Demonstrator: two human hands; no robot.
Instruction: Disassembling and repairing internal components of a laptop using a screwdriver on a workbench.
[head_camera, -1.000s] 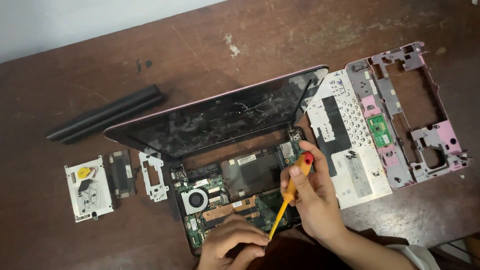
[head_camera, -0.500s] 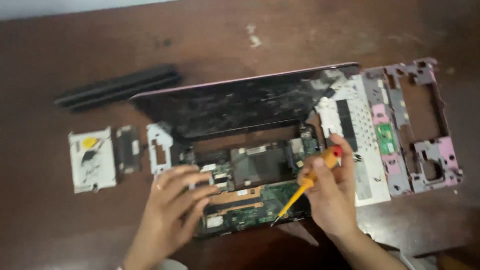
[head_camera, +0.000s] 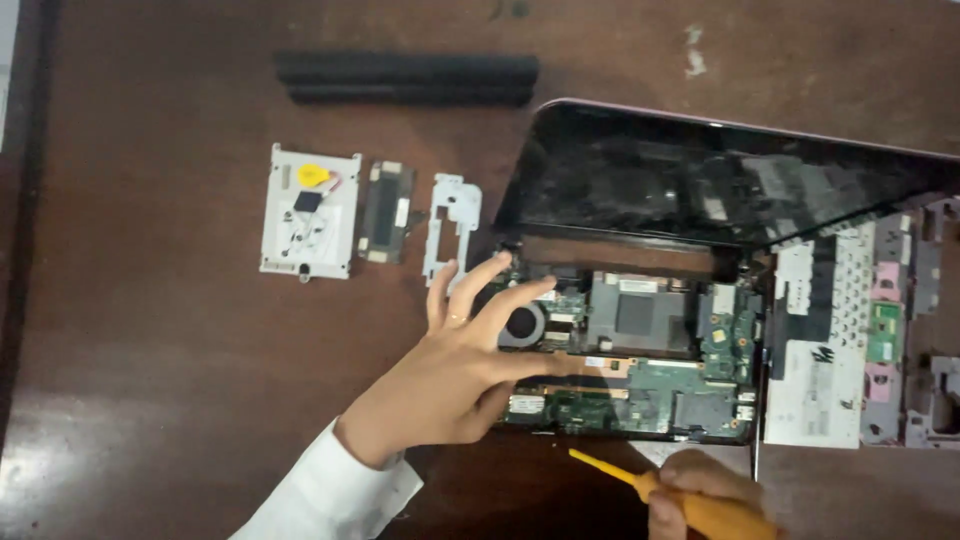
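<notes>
Fingers of our left hand (head_camera: 455, 375) spread flat over the left end of the opened laptop base (head_camera: 625, 355), fingertips touching the board just beside the round black cooling fan (head_camera: 522, 323); nothing is gripped there, the palm simply rests and steadies. Our right hand (head_camera: 700, 495) sits at the bottom edge of the view, clenched around a yellow-handled screwdriver (head_camera: 640, 480), its tip pointing up and left towards the near edge of the base but still clear of it. The base lies with its long axis running left to right across the table (head_camera: 150, 400), directly ahead of both hands, the left hand already on it and the right just short of it. Behind the base, the dark screen (head_camera: 720, 180) lies tilted back, still joined at the hinge. To the left we see a white drive caddy (head_camera: 310, 212), a small dark module (head_camera: 387, 212) and a pale metal bracket (head_camera: 452, 225) laid in a row, with a long black battery (head_camera: 405, 78) farther back. The removed keyboard panel (head_camera: 820, 340) lies to the right.
</notes>
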